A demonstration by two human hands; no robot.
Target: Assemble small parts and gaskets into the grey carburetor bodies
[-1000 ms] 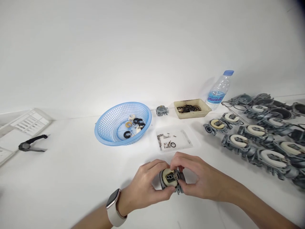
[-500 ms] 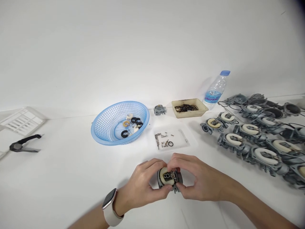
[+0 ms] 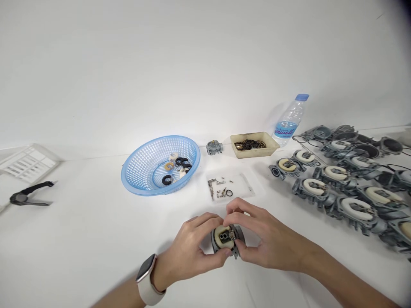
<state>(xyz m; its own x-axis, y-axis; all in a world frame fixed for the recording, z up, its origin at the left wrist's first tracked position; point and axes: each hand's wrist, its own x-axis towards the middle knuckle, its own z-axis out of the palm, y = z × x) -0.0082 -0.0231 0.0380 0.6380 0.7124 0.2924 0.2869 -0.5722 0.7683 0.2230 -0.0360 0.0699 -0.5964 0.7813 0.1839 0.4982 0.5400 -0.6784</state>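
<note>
A grey metal carburetor body (image 3: 239, 235) with a cream C-shaped float (image 3: 219, 240) lies between my hands at the lower middle. My left hand (image 3: 201, 244) grips its left side, thumb at the front edge and fingers at the back. My right hand (image 3: 260, 237) holds the right side, with the thumb near the float's open end and the index fingertip at the back edge. Just behind my hands, a clear tray (image 3: 237, 185) holds small metal parts and a black ring (image 3: 229, 193).
Several carburetor bodies (image 3: 356, 209) crowd the right side. A blue basket (image 3: 135, 184) of floats stands left of centre. Behind are a single carburetor (image 3: 214, 147), a tray of black rings (image 3: 272, 150) and a bottle (image 3: 287, 126). A black tool (image 3: 25, 196) and white case (image 3: 30, 162) lie left.
My right index and middle fingers have lifted and spread slightly at the back of the carburetor, and the thumb has shifted a little left. My left hand keeps its grip.
</note>
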